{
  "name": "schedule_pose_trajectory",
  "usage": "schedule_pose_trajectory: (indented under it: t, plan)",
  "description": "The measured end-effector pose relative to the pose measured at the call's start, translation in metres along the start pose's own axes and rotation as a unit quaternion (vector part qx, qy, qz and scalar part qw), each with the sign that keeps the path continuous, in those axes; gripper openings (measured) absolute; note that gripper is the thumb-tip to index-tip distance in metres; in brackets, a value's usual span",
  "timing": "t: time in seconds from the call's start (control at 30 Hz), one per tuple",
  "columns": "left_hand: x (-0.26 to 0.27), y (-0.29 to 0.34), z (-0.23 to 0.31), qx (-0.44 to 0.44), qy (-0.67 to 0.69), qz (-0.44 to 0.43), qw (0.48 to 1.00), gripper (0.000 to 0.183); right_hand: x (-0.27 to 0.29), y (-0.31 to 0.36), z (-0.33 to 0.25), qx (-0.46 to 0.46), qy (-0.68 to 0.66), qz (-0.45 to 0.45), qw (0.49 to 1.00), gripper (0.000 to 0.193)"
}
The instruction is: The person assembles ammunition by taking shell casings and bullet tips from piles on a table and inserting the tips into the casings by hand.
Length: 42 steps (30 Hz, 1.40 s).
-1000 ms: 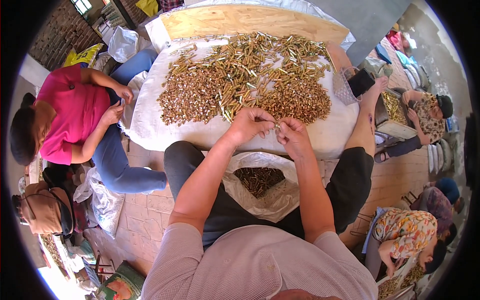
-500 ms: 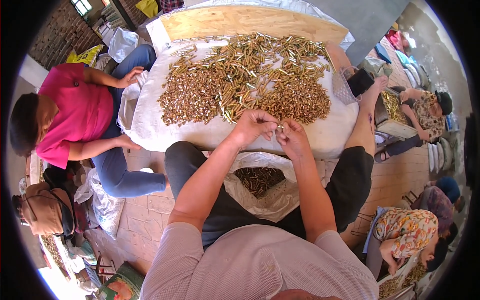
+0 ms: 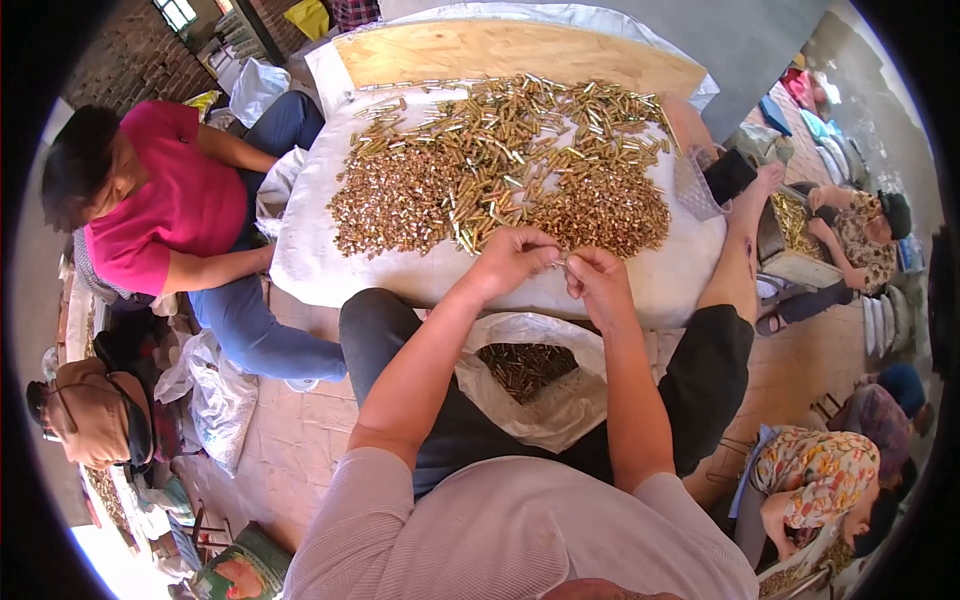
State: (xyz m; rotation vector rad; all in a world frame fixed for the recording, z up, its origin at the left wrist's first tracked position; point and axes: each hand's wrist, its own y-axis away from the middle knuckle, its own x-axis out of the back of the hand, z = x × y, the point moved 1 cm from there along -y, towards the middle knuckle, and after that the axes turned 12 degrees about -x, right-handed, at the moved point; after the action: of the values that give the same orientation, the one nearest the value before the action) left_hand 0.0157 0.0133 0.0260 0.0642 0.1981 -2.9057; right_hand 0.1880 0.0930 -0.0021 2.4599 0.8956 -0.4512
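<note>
My left hand (image 3: 515, 262) and my right hand (image 3: 600, 285) meet over the near edge of the cloth-covered table (image 3: 310, 262). Both are closed, thumb and fingertips pinching a small metal piece (image 3: 560, 263) between them; its exact kind is too small to make out. Beyond them lie heaps of long brass-coloured metal tubes (image 3: 490, 180) and two piles of short brass-coloured pieces, one on the left (image 3: 390, 205) and one on the right (image 3: 610, 215). Under my forearms, a white sack (image 3: 575, 410) sits open between my legs, with many dark slender metal parts (image 3: 527, 368) inside.
A wooden board (image 3: 520, 52) borders the table's far side. At the left sits a person in a pink top (image 3: 160, 205); a white plastic bag (image 3: 222, 405) stands behind them. A clear basket (image 3: 700, 185) is by my right foot. Several other people work at the right over trays (image 3: 800, 262).
The view has shifted slightly, moving the scene right and down. The co-worker in pink has drawn back upright, with the far hand lowered. My hands stay together, pinching a small metal piece.
</note>
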Motion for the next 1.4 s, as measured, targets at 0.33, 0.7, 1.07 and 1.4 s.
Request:
schedule_pose_trajectory:
  t: [0.33,0.7,1.07,1.4]
  plan:
    - [0.062,-0.019,-0.013,-0.014,-0.691,0.051,0.721,0.018,0.017,0.004,0.004,-0.072,0.408,-0.194,0.889,0.010]
    - [0.064,-0.026,-0.021,-0.052,-0.462,0.111,0.878,0.015,0.013,-0.022,0.017,0.225,0.561,0.089,0.792,0.015]
    - [0.043,-0.014,-0.009,0.051,0.127,0.127,0.982,0.017,0.007,-0.019,0.020,0.235,0.547,0.100,0.797,0.013]
    - [0.024,-0.007,-0.015,0.084,0.183,0.090,0.975,0.019,0.000,-0.003,-0.003,-0.016,0.032,0.006,0.999,0.014]
